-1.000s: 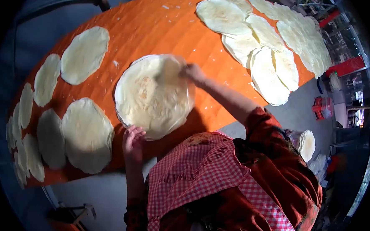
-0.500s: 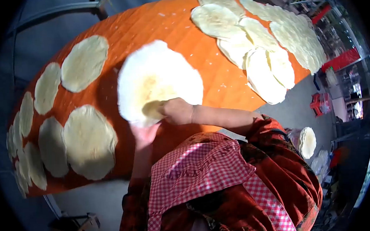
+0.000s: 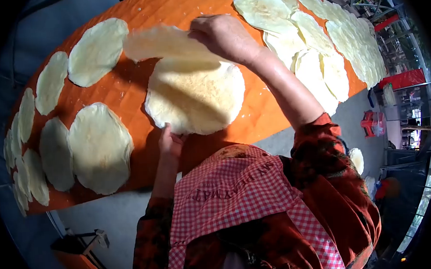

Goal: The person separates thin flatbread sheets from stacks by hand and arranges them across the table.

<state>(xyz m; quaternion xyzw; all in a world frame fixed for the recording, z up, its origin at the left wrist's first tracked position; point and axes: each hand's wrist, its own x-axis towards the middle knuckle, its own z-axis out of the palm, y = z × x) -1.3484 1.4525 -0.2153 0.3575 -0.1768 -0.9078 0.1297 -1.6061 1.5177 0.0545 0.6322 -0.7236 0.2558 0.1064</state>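
Flatbread sheet (image 3: 159, 42), thin, pale, translucent and blurred, hangs raised in the head view from the bare right hand (image 3: 220, 34), whose fingers are closed on its edge. Below that hand, and just beyond the bare left hand (image 3: 171, 142), a round, pale, floury dough disc (image 3: 194, 96) lies flat on the bright orange table covering (image 3: 261, 117), partly in shadow. The left hand's fingertips touch the disc's near rim; whether they pinch it, I cannot tell. Left of the left hand lies a pale, oval, layered stack (image 3: 101, 147). Right of the right hand are overlapping, cream-coloured flat rounds (image 3: 262, 10). A red-and-white checked cloth apron (image 3: 228, 197) shows nearer the body than both hands.
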